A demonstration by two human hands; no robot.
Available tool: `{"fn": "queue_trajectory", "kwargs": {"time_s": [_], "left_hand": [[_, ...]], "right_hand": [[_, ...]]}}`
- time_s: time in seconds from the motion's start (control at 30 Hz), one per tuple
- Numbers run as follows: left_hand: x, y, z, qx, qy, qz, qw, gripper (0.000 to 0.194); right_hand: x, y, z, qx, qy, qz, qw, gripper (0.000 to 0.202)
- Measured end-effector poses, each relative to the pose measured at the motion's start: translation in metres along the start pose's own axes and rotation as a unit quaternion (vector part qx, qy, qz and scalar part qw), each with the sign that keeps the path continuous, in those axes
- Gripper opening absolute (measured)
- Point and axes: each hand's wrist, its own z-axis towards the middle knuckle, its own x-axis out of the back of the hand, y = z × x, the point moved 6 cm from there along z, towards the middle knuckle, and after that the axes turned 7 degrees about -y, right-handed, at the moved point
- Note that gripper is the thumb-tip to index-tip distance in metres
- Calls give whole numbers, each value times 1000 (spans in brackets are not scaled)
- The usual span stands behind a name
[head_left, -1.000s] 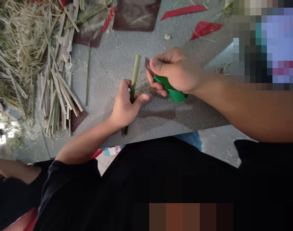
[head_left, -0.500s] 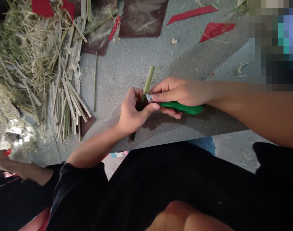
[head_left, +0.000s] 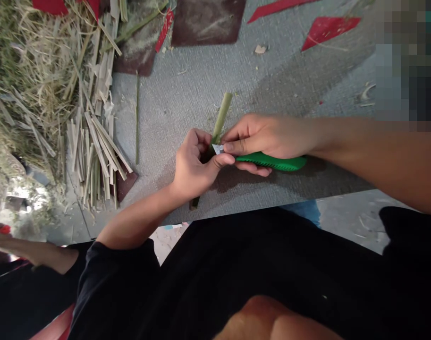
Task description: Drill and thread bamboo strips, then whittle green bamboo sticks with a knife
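Table (head_left: 187, 89): we are working at its edge.
Right hand (head_left: 268, 137): we are clasping the green knife (head_left: 281, 162).
Left hand (head_left: 194, 165): we are wrapping it around the stalk (head_left: 222, 115).
Stalk: it is slanting over the table.
Blade (head_left: 217, 148): we are holding it at the stalk, contact unclear.

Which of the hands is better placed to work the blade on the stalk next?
Probably the right: the right hand grips the green knife, its blade right by the stalk. The left hand is occupied holding the stalk, its thumb close to the blade.
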Motion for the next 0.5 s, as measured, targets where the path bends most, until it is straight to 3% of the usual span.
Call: {"fn": "queue_trajectory", "kwargs": {"time_s": [0.5], "left_hand": [[4, -1, -6, -15, 37, 73, 996, 73]], "right_hand": [[-4, -3, 1, 61, 67, -82, 992, 53]]}}
